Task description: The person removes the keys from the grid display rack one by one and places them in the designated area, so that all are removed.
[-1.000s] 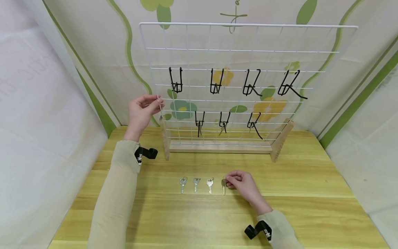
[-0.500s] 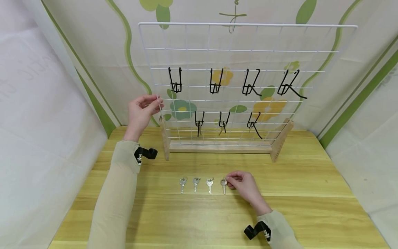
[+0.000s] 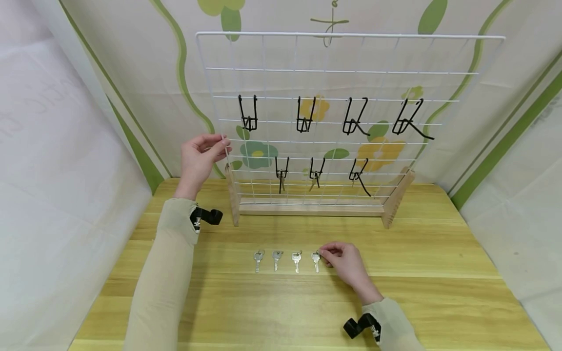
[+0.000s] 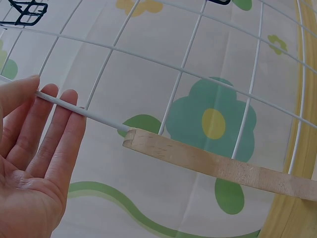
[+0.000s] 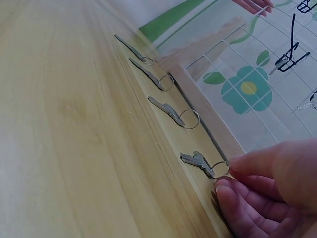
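Observation:
My left hand (image 3: 199, 158) holds the left edge wire of a white wire grid rack (image 3: 351, 35), thumb and fingertips meeting on the wire in the left wrist view. Low on the right, my right hand (image 3: 347, 265) pinches the thin metal ring of the rightmost silver key (image 5: 198, 163) between thumb and forefinger. That key's blade points toward the near side, close over the wooden table. To its left, three more keys with rings lie in a row: one key (image 3: 296, 262) nearest, then another key (image 3: 276, 260), and the far-left key (image 3: 258, 261).
Black hooks sit on the grid in two rows, including an upper hook (image 3: 305, 117) and a lower hook (image 3: 360, 175). Thin key-like shapes show behind the lower left and lower middle hooks. A wooden base (image 3: 311, 210) carries the rack on the table (image 3: 263, 312). Flower-printed cloth hangs behind.
The key in my right hand has turned from nearly edge-on to showing its flat, bright face. The right hand has barely shifted; the left hand stays on the rack's edge.

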A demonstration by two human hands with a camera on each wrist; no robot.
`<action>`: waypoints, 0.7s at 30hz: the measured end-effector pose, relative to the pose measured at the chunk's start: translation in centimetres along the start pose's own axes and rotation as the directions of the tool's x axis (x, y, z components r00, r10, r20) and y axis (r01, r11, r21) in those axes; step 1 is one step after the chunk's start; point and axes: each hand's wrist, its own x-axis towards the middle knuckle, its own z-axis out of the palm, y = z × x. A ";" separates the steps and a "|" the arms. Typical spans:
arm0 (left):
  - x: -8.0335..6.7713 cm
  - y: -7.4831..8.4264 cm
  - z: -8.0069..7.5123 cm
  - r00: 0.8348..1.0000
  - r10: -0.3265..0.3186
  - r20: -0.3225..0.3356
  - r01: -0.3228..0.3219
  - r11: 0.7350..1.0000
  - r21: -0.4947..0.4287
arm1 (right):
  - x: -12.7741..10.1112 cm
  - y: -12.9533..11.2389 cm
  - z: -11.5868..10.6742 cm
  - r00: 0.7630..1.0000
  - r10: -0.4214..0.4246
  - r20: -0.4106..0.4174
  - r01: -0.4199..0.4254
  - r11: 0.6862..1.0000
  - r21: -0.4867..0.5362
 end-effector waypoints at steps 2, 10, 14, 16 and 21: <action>0.0 0.0 0.0 1.000 -0.006 -0.005 0.006 1.000 -0.016 | 0.0 0.1 0.0 1.000 0.000 0.000 0.000 1.000 0.007; 0.1 0.0 0.0 1.000 -0.017 -0.004 0.016 0.999 -0.050 | -0.1 -0.6 -0.8 0.999 0.040 0.003 -0.040 0.997 0.067; 0.0 0.0 0.0 1.000 -0.015 -0.003 0.015 0.999 -0.050 | -0.4 -1.7 -1.6 0.999 0.035 0.006 -0.036 0.993 0.109; 0.0 0.0 0.0 1.000 -0.017 -0.003 0.017 0.999 -0.049 | -0.5 -2.2 -2.0 1.000 0.020 0.012 -0.021 0.993 0.115; 0.1 0.0 0.0 1.000 -0.022 -0.005 0.022 0.999 -0.042 | -0.9 -3.7 -2.7 1.000 -0.022 0.018 0.019 0.990 0.143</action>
